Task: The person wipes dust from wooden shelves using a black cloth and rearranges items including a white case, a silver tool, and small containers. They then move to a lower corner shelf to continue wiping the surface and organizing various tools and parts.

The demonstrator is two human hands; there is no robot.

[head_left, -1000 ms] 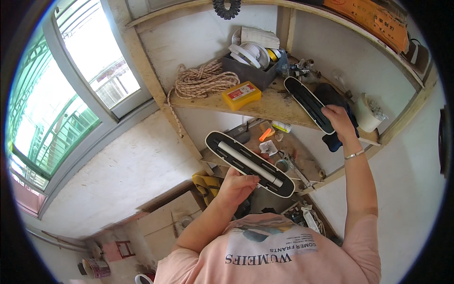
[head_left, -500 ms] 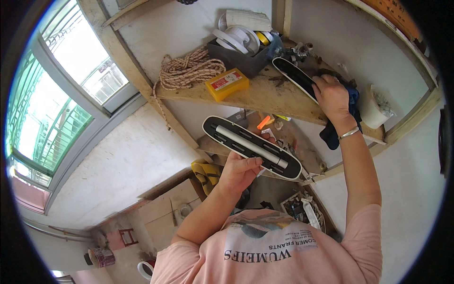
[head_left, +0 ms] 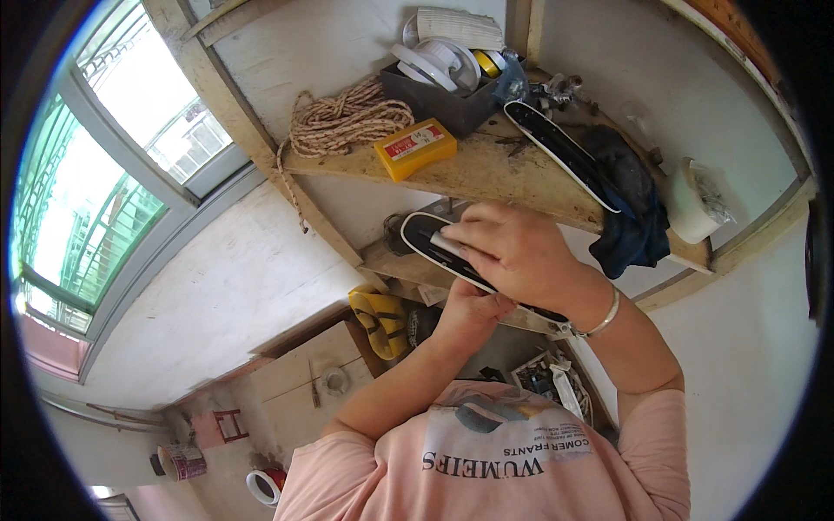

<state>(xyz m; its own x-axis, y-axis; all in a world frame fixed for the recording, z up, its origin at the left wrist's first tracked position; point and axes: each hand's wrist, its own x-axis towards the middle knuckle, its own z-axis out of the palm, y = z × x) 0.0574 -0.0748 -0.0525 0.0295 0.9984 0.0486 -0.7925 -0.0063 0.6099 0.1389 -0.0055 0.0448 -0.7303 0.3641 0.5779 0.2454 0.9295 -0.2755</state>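
A long oval half-shell, black inside with a pale rim, slants in front of my chest. My left hand is closed around its lower side, thumb at the edge. Over the shell reaches my right hand, with thumb and fingers pinching a silver-grey tube that lies along the shell's middle; the hand hides the tube's lower part. A matching half-shell rests tilted on the upper shelf, its lower end against a dark blue cloth.
On the wooden shelf are a coiled rope, a yellow box and a dark bin of white rolls. A white container stands at the right end. Yellow slippers are below left.
My right hand has left the half-shell on the shelf and come down to the tube in the held one. The held shell has shifted slightly right.
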